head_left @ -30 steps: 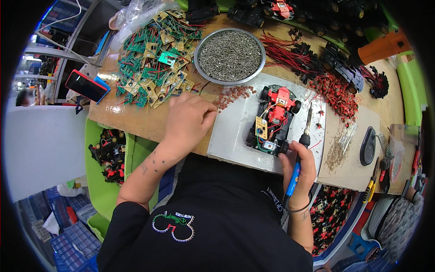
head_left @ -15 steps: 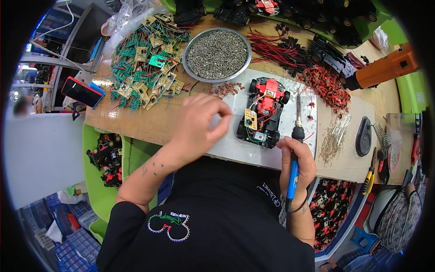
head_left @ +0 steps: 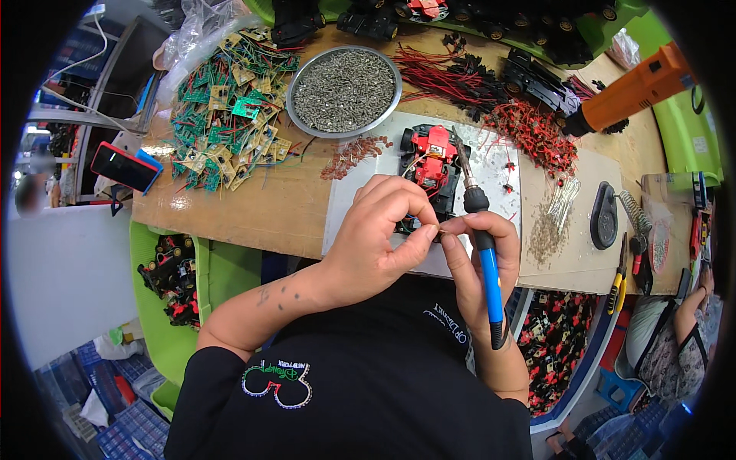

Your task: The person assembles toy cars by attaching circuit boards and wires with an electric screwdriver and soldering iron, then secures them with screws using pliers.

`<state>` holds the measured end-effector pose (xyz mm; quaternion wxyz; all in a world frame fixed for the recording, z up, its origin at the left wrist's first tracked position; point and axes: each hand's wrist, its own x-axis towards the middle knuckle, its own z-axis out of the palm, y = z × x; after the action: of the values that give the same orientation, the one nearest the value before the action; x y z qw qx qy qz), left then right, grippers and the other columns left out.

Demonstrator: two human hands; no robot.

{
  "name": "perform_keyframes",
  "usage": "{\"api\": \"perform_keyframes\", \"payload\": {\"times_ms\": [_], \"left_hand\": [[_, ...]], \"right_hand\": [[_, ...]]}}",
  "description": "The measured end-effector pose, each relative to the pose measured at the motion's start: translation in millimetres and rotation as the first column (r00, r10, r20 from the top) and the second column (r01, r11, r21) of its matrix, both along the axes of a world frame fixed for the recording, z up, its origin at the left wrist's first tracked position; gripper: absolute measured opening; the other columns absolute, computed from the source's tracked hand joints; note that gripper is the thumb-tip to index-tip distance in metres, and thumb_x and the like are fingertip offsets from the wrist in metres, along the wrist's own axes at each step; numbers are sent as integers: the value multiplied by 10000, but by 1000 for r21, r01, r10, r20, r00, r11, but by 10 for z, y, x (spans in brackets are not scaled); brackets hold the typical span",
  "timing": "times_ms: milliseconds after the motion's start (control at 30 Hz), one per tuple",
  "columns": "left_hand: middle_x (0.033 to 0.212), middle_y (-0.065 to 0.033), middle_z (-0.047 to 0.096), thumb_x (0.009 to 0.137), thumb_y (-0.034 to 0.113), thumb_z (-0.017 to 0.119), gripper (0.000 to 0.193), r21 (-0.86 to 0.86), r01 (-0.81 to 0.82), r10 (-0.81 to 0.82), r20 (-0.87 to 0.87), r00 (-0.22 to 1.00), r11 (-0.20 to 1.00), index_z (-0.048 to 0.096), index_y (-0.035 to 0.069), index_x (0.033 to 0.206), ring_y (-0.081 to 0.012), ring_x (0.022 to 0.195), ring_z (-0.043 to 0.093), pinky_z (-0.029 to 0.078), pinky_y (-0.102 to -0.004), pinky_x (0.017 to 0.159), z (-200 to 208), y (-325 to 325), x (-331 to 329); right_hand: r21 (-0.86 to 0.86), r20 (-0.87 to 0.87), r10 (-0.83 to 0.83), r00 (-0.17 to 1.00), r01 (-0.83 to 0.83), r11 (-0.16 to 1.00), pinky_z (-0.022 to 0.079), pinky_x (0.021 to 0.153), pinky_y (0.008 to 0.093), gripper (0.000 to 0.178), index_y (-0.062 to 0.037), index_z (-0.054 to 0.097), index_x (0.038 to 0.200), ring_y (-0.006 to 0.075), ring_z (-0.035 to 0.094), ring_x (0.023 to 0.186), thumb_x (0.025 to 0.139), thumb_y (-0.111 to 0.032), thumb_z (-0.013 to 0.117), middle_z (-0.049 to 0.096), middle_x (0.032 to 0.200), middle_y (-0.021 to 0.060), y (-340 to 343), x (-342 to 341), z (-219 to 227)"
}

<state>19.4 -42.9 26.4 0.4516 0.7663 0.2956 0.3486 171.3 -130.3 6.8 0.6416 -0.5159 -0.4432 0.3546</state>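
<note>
- The left hand pinches thumb to finger against the right hand's fingertips; any held piece cannot be told.
- The right hand grips a blue soldering iron.
- The car chassis lies on a white board by the bench's near edge.

Red-edged phone, blue stool

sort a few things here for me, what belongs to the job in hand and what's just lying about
Part of the job:
soldering iron, in the right hand
red-and-black toy car, partly hidden by the left hand
pale board under the car

Seemingly just lying about:
phone, far left
orange tool, upper right
yellow-handled tool, lower right
</note>
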Motion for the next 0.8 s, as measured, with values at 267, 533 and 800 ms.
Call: {"api": "perform_keyframes", "payload": {"times_ms": [267, 533, 800], "left_hand": [[916, -8, 629, 738, 94, 760, 163, 437, -39, 122, -163, 979, 898, 671, 110, 873, -245, 933, 559, 401, -383, 836, 15, 35, -23], [897, 36, 631, 658, 129, 798, 236, 701, -10, 231, -220, 948, 713, 696, 141, 870, -222, 915, 567, 353, -432, 832, 69, -8, 6], [913, 49, 632, 709, 130, 775, 153, 341, -88, 154, -173, 973, 936, 679, 151, 827, -200, 961, 550, 326, -410, 881, -35, -61, 17]], "right_hand": [[41, 336, -76, 939, 67, 997, 513, 727, 276, 261, -44, 624, 1027, 175, 655, 803, 808, 64, 715, 661, 858, 80, 72, 52, 75], [63, 493, -37, 869, 6, 998, 481, 633, 322, 283, -53, 622, 1010, 242, 599, 701, 780, 98, 687, 639, 838, 97, 76, 70, 134], [-99, 254, 10, 967, 16, 995, 509, 728, 276, 292, -36, 645, 1110, 178, 647, 787, 837, 42, 715, 662, 868, 75, -48, 93, 47]]}}
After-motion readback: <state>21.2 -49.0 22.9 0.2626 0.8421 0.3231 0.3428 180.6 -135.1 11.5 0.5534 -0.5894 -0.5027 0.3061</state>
